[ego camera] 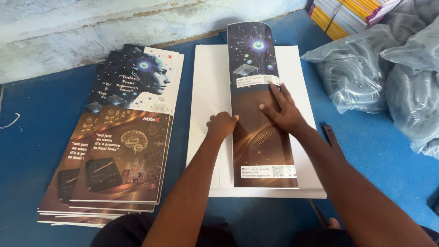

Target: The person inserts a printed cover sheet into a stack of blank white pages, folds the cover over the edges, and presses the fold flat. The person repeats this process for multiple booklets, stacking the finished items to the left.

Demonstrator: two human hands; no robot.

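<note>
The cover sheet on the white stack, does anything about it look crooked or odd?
Its far end curls up off the white stack instead of lying flat. The cover sheet is folded lengthwise; the left hand presses the folded edge, the right hand lies flat on it. The pile of covers is fanned unevenly.

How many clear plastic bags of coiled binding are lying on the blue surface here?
2 in view: one bag right of the white paper stack, another bag at the right edge; more may lie out of frame.
</note>
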